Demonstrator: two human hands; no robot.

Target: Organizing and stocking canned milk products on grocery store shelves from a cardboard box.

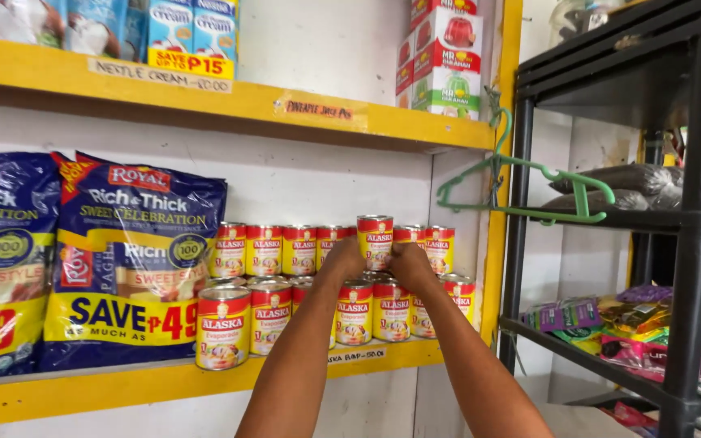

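Observation:
Both my arms reach up to a yellow shelf (pixel 123 381) stacked with red and yellow cans. My left hand (pixel 344 258) and my right hand (pixel 410 264) grip one red and yellow can (pixel 375 239) from either side. This can is held above the stacked rows, higher than the cans around it. Several like cans (pixel 265 250) stand in an upper row behind, and more cans (pixel 223 327) stand in a lower row in front.
Two large blue and yellow pasta bags (pixel 135 259) stand left of the cans. An upper yellow shelf (pixel 245 101) carries cartons and boxes (pixel 446 57). A green hanger (pixel 529 191) hangs off the shelf post. A black rack (pixel 691 219) with packets stands right.

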